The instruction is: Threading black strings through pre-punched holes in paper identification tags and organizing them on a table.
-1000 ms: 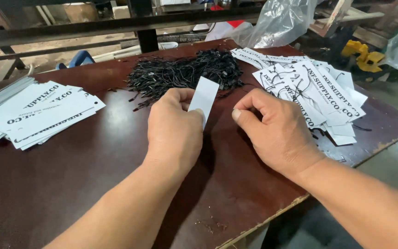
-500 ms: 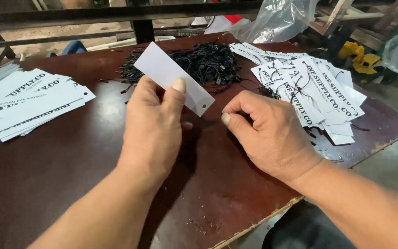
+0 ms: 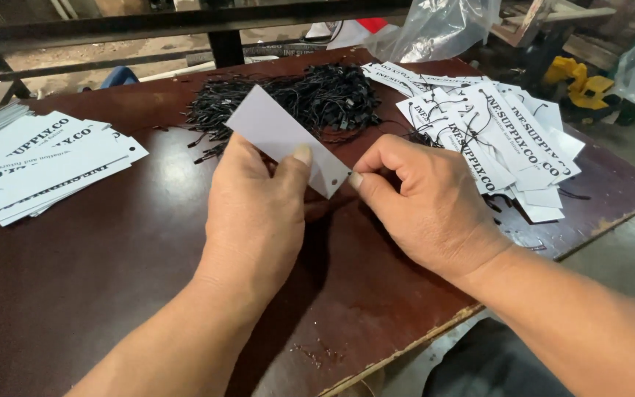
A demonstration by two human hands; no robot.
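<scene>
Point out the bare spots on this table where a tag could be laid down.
Bare dark tabletop runs along the near edge, between the stack of printed tags at far left and the left hand. A smaller patch lies near the right corner, below the strung tags. It is crowded at the back, around the black string pile, and where the right hand meets the blank tag.
</scene>
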